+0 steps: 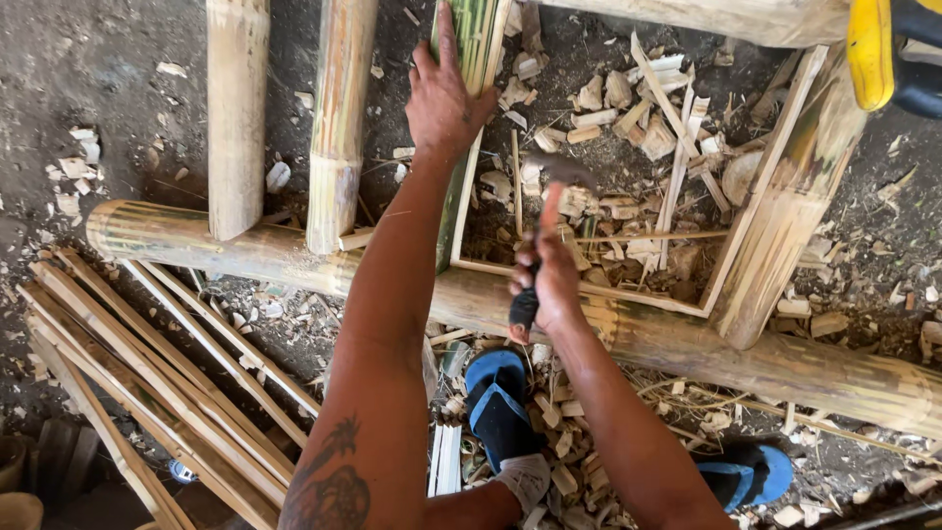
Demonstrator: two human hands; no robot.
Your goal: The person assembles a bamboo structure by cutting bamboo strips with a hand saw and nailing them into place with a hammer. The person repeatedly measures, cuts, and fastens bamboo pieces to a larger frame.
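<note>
We are observing the left hand (446, 98) pressing flat, fingers spread, on a green split bamboo piece (469, 59) that is leaning down onto a thick horizontal bamboo pole (687, 339). The right hand (549, 280) is gripping, fingers clamped, the dark handle of a hammer (549, 196), whose blurred head is hanging just beside the split piece's lower part. We are noting 2 round bamboo sections (285, 118) resting on the pole to the left, a bundle of bamboo slats (147, 373) lying on the ground at lower left, and wood chips (618, 108) scattered beyond the pole. Blue sandals (496, 397) are showing below the pole.
</note>
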